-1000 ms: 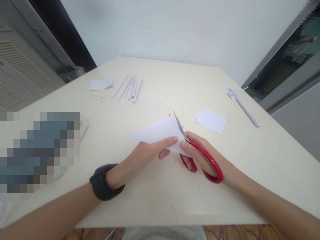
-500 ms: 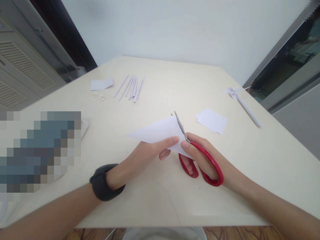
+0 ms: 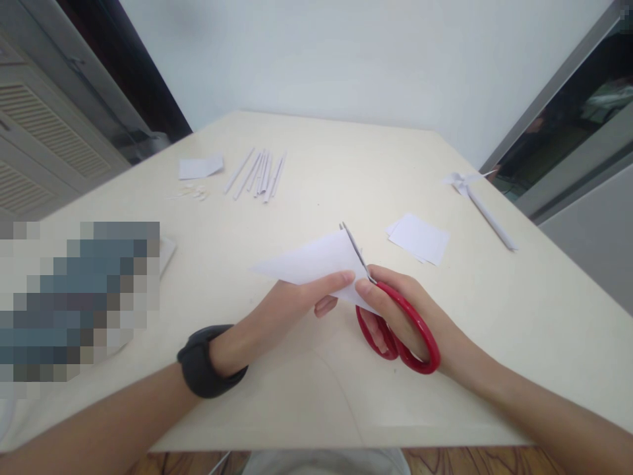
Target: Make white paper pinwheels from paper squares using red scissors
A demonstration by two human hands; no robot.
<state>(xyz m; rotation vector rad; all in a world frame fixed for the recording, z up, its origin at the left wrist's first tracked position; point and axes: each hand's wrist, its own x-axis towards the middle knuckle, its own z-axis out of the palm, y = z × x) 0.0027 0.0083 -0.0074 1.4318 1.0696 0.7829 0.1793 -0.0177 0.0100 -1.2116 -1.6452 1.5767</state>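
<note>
across this pale counter [image 3: 341, 175] one pinwheel [image 3: 490, 218] lies assembled, tubes [image 3: 266, 177] and squares [image 3: 420, 239] still loose; my left fingers [image 3: 329, 285] pinch white paper [image 3: 306, 259], my right fingers [image 3: 374, 295] grip red-handled scissors [image 3: 413, 310].

Red scissor handles [image 3: 421, 324], white paper [image 3: 311, 258], black wristband [image 3: 202, 366], cream table [image 3: 336, 171], brown wood-grained floor [image 3: 467, 463]

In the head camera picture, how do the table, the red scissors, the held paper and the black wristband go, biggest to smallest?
1. Table
2. Red scissors and held paper: too alike to rank
3. Black wristband
</note>
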